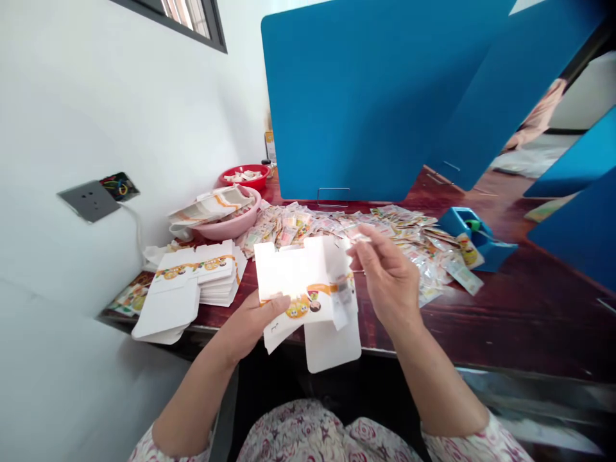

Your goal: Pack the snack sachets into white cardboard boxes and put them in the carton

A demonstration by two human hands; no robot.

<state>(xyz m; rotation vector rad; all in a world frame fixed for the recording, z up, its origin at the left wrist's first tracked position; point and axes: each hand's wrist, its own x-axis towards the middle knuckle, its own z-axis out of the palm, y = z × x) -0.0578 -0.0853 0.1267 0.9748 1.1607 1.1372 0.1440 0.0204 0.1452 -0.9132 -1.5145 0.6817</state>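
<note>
My left hand (255, 321) grips a white carton blank (308, 289) with an orange printed band, held over the near edge of the dark wooden table (505, 321). Its flaps are partly unfolded. My right hand (387, 273) is raised just right of the carton, fingers pinched on a small clear sachet (359, 235) at the carton's top flap. Behind the hands lies a wide spread of small printed sachets (337, 224).
A stack of flat carton blanks (192, 282) lies at the left table edge. Behind it stand a pink bowl (231, 224) with folded cartons and a red bowl (243, 176). A blue tape dispenser (474, 234) sits right. Blue divider panels (366, 96) stand behind.
</note>
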